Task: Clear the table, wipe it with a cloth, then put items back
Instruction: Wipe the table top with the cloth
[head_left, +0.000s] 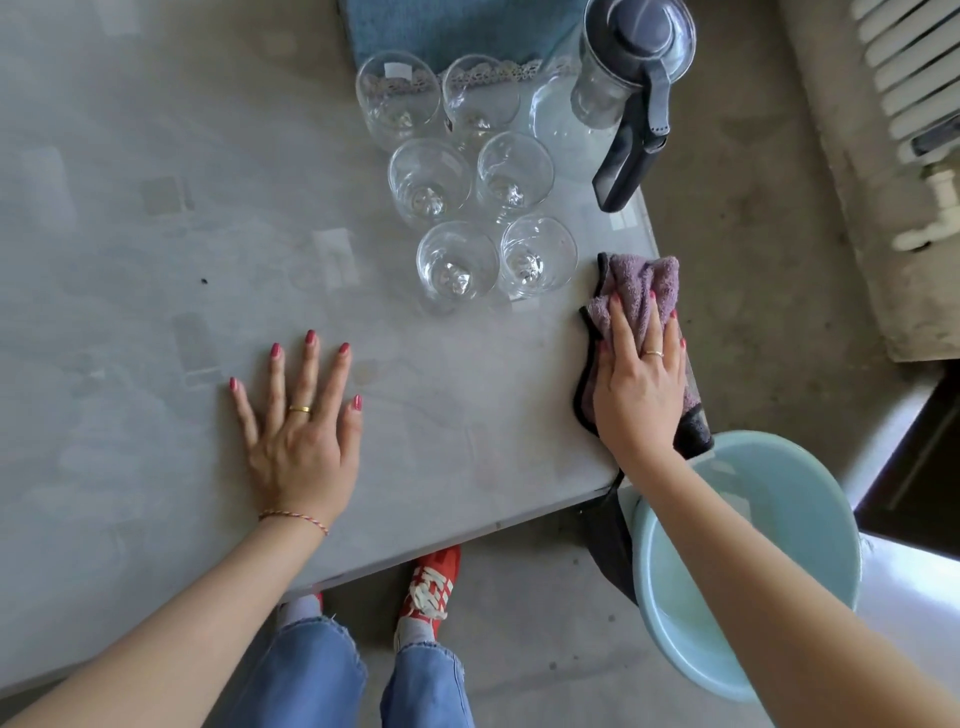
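Note:
A grey table (156, 260) fills the left and middle of the view. My right hand (641, 384) presses flat on a purple cloth (641, 283) at the table's right edge, fingers straight. My left hand (298, 431) lies flat on the bare tabletop near the front edge, fingers spread. Several clear glasses (457, 262) stand in two rows just left of the cloth. A glass pitcher (597, 93) with a dark lid and handle stands behind them near the far right corner.
A light blue basin (779, 519) sits beside the table's front right corner, below my right forearm. A blue mat with lace trim (457, 28) lies at the table's far edge. A white radiator (914, 78) is at the upper right. My feet are under the table's front edge.

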